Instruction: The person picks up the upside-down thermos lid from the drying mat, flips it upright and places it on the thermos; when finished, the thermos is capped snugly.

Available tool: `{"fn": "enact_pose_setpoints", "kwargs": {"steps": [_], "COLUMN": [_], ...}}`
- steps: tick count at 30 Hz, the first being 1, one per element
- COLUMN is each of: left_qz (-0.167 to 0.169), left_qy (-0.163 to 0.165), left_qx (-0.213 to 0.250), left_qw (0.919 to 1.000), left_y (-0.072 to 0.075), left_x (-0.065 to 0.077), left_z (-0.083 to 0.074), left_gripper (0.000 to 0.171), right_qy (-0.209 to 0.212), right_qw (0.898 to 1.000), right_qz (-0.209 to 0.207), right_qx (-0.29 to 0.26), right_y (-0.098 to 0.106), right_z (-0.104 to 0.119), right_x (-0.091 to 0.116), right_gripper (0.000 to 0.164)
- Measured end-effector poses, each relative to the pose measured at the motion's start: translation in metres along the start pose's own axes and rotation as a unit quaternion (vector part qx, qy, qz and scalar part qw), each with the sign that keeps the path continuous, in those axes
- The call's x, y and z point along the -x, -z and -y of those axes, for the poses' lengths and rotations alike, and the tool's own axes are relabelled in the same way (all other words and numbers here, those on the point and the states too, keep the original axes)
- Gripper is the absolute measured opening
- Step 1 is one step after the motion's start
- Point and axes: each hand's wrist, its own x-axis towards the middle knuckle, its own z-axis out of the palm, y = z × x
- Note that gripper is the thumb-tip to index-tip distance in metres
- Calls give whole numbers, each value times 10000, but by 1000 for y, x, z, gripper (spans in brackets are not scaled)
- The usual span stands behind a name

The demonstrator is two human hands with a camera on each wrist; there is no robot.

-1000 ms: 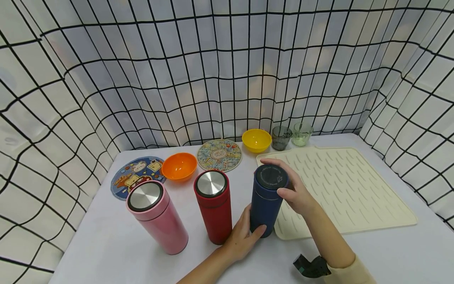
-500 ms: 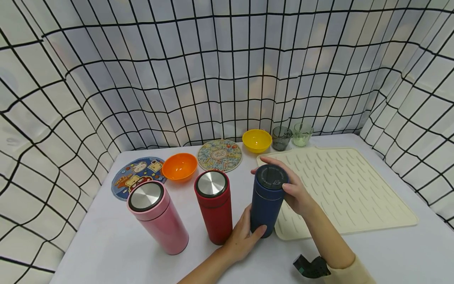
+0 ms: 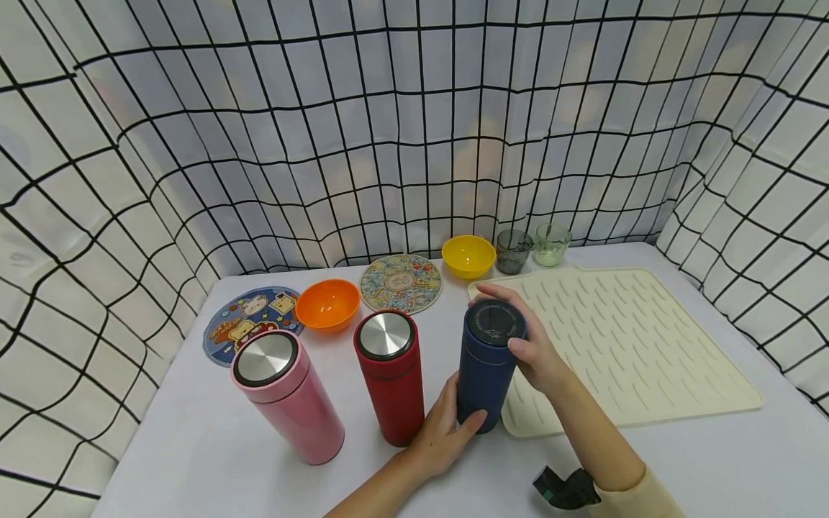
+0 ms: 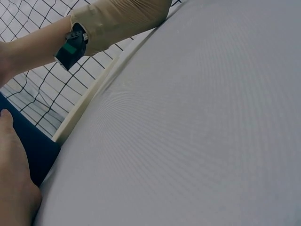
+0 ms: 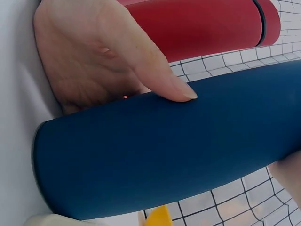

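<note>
A dark blue thermos flask stands upright on the white table, between both hands. My left hand grips its lower body, the thumb laid across the front, as the right wrist view also shows on the blue wall. Up at the top, my right hand holds the black-topped lid with fingers behind and thumb at the near right side. Just left of the left hand stands a red thermos flask with a steel-topped lid. Farther left is a pink one.
Right of the blue flask lies a cream ridged mat. Along the back sit an orange bowl, a patterned round mat, a yellow bowl and two glasses. A blue cartoon mat lies at left.
The mark printed on the lid has shifted from the right side toward the near edge. My right fingers and thumb have moved slightly around the lid; the left hand keeps its grip.
</note>
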Motion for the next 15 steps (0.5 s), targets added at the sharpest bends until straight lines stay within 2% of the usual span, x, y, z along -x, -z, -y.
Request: {"fn": "enact_pose_setpoints", "kwargs": {"steps": [3, 6, 9, 15], "left_qz": [7, 8, -9, -6], "left_qy": [47, 56, 15, 2], "left_qx": [-21, -36, -52, 41], "left_qw": [10000, 10000, 10000, 10000], "left_y": [0, 0, 0, 0], "left_x": [0, 0, 0, 0], "left_z": [1, 2, 2, -1], "left_gripper": [61, 61, 61, 59], "right_qy": [-51, -22, 111, 276], "right_qw": [9995, 9992, 9997, 9980], "right_qz": [219, 217, 22, -526], "right_qx": [-231, -345, -224, 235], "right_y": [0, 1, 0, -4], "right_z": [1, 1, 1, -2], "right_x": [0, 0, 0, 1], "right_gripper": [58, 54, 53, 62]}}
